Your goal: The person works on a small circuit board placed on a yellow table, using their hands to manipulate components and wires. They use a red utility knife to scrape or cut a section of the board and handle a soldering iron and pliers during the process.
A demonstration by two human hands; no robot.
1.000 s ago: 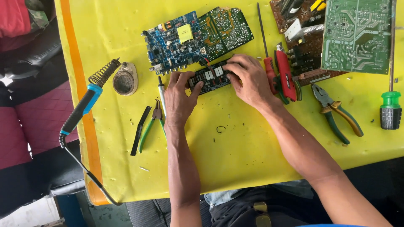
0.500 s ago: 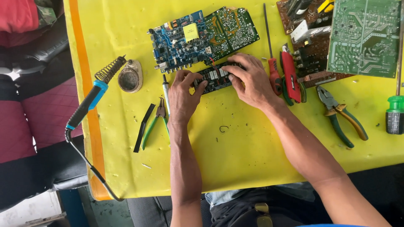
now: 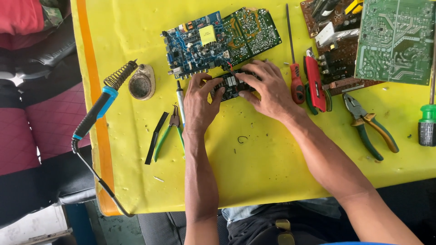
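My left hand (image 3: 200, 100) and my right hand (image 3: 265, 87) both grip a small dark circuit board (image 3: 231, 85) lying on the yellow table (image 3: 254, 168). The left fingers pinch its left end, the right fingers cover its right end. Just behind it sits a larger blue and green circuit board (image 3: 218, 38), joined to the small one by thin wires. Much of the small board is hidden under my fingers.
A soldering iron (image 3: 97, 109) with blue grip rests in a coil stand at the left edge, by a round tin (image 3: 141, 82). Green cutters (image 3: 170, 131), a pen-like tool (image 3: 180, 102), red screwdrivers (image 3: 296, 81), pliers (image 3: 370, 124) and more boards (image 3: 393, 38) lie around.
The view has drifted slightly, so everything sits a little further right. Both hands stay on the small board, with the fingers shifting only slightly.
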